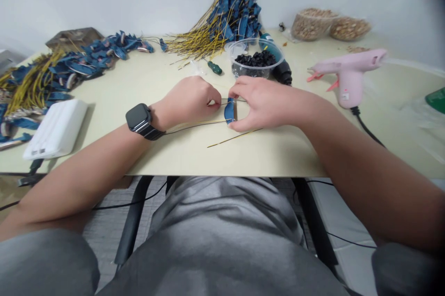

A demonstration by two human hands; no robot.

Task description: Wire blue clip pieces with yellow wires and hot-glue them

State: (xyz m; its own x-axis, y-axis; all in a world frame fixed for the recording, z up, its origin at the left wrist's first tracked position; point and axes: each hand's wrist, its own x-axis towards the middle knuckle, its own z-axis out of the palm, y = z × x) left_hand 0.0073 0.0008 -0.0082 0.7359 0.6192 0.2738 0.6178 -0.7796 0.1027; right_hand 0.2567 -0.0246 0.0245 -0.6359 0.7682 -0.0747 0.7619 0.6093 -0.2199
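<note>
Right, R hand (264, 101) has the blue piece (228, 111) gripped end to end, fingers at the far tip, thumb at the near one, w/ an open gap betw. its palm and the piece. The piece sits just above or on the surface (181, 157), approx. mid-front, directly betw. the two hands.

Key relation: its long axis runs near-to-far, i.e. roughly square to the line joining the hands; it's to the L of the R palm and just R of the L hand's fingertips. R is nearer, in contact; L is close by but apart from it.

L hand (191, 101) is closed, thumb and index tips together, prob. on a thin lead (224, 103) going to the piece's far end, though it's too fine and blurry to be sure. A long wire (198, 125) runs from the piece's near end L toward the watch (139, 117). A loose wire end (229, 139) lies nearer the edge, slanting under the R hand. Tub (279, 62) of black bits (255, 59) stands just beyond.
</note>
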